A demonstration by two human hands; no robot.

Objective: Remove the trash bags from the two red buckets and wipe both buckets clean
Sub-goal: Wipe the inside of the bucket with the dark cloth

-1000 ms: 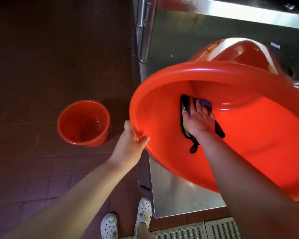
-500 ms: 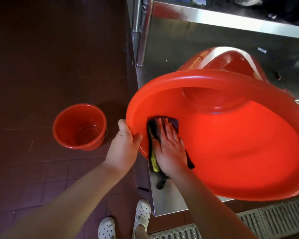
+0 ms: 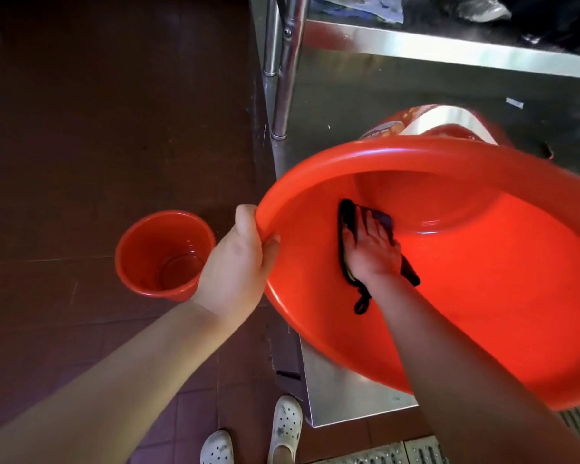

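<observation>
Big red bucket [image 3: 482, 296] tipped up at the right, over the steel shelf [image 3: 349, 390]; left hand [image 3: 238, 262] clamps its rim, fingers curled. Right hand [image 3: 372, 252], fingers flat and apart, presses a dark cloth [image 3: 345, 222] inside. Push too hard and that one-handed grip may slip, dropping it toward the small bucket [image 3: 161, 252] on the left floor.
</observation>
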